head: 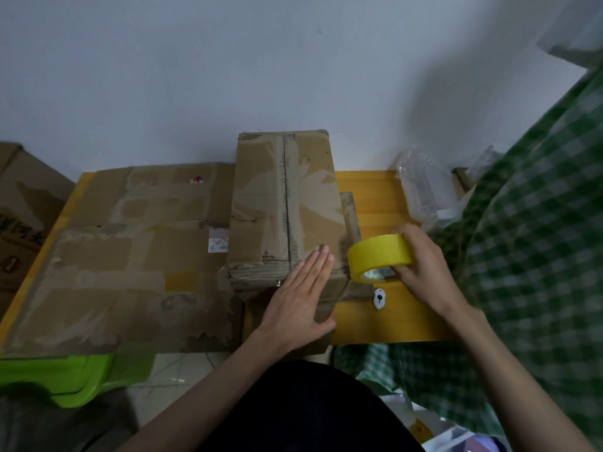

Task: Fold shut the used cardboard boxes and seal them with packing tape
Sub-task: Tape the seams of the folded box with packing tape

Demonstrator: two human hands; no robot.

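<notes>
Firmly curled round a yellow roll of packing tape (pixel 380 257): right hand (pixel 424 265), fingers wrapped over the roll's far rim and thumb tucked at the core, roll held on edge just beside the near right corner of a tall cardboard box (pixel 287 203). Whether any tape is drawn off the roll, cannot tell. Flat and spread on that same corner: left hand (pixel 298 296), fingers straight and together, tips up on the box's top face, palm lying over the near edge and down the front. Flaps of the tall box closed, dark seam running lengthwise down the middle of the top, pale torn patches to either side. Perched on another piece of cardboard (pixel 350 212) jutting out under its right side, whole stack on a yellow wooden table (pixel 378 197) against a pale wall (pixel 195 76). Just left, touching the tall box: wide flat cardboard box (pixel 130 256), top scarred with peeled strips, small white label (pixel 218 244) near its right edge. Near the right hand, on bare table: small white object with a black mark (pixel 379 298). Further back on the right: crumpled clear plastic packaging (pixel 424 187). Far left edge: part of another printed carton (pixel 19 210). Below the table's left end: bright green plastic item (pixel 71 376). Along the right: green checked fabric (pixel 538 223).
</notes>
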